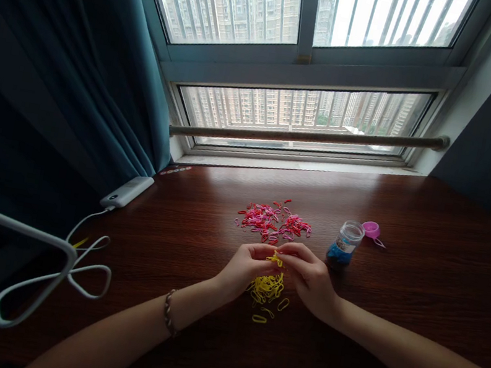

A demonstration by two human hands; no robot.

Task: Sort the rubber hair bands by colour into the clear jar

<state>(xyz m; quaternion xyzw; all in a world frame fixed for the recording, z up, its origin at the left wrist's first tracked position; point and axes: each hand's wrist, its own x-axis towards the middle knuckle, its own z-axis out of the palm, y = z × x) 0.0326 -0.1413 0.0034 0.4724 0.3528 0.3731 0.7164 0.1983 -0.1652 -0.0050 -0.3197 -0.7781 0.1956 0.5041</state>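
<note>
I log: left hand (245,267), right hand (308,276), both pinching thin yellow elastic loops (277,259); loose yellow heap (266,288), 6 o'clock; pink-red loops (273,220), 12 o'clock; clear round jar (344,244), 2 o'clock.

Your desk (420,289) under the window (308,31)
Near the middle you have a pile of pink and red bands (274,220); to its right stands a clear jar (344,244) of blue bands, a pink lid (371,229) just beyond it. A white power bank (127,191) lies at the far left corner, its cable (84,273) looping along the left edge beside the teal curtain (83,56).
</note>
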